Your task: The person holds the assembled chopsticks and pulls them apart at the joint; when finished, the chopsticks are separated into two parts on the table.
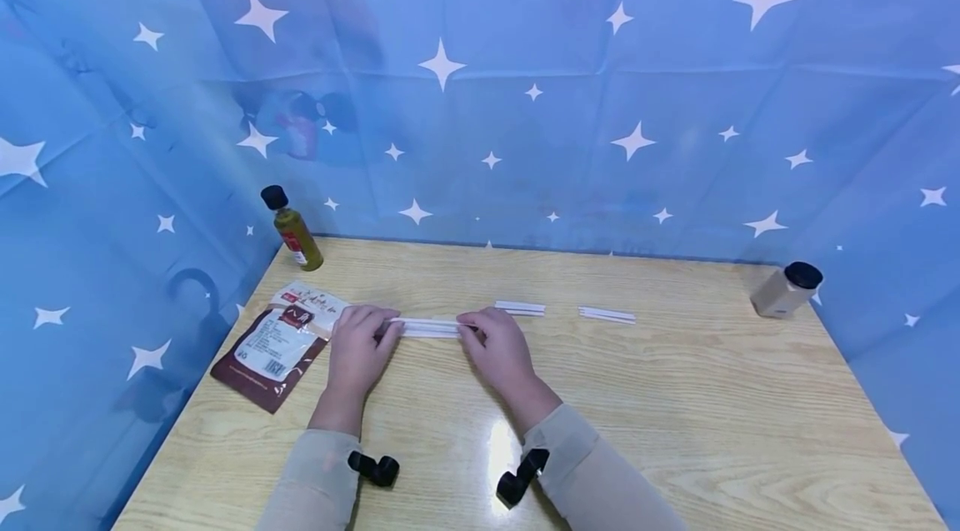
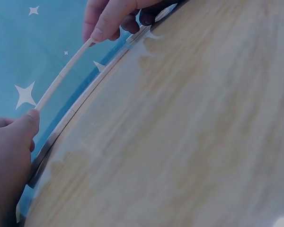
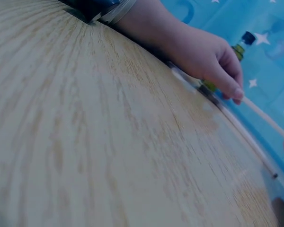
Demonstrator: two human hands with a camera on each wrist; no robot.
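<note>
My left hand (image 1: 358, 352) and right hand (image 1: 501, 352) pinch the two ends of a thin, pale stick (image 1: 427, 321) between thumb and fingers. In the left wrist view the stick (image 2: 61, 78) spans from one hand to the other, a little above the table. Under it a second pale strip (image 1: 431, 333) lies on the wood; dark ends show in the wrist views. Just right of my right hand lies a pair of short white strips (image 1: 520, 308), and farther right another such pair (image 1: 607, 315). The ends inside my fingers are hidden.
A brown and white packet (image 1: 273, 343) lies flat beside my left hand. Behind it stands a bottle of yellow-green liquid (image 1: 298, 241) with a black cap. At the far right stands a black-lidded jar (image 1: 780, 295). A blue starry cloth (image 1: 525, 139) hangs behind the wooden table (image 1: 712, 406).
</note>
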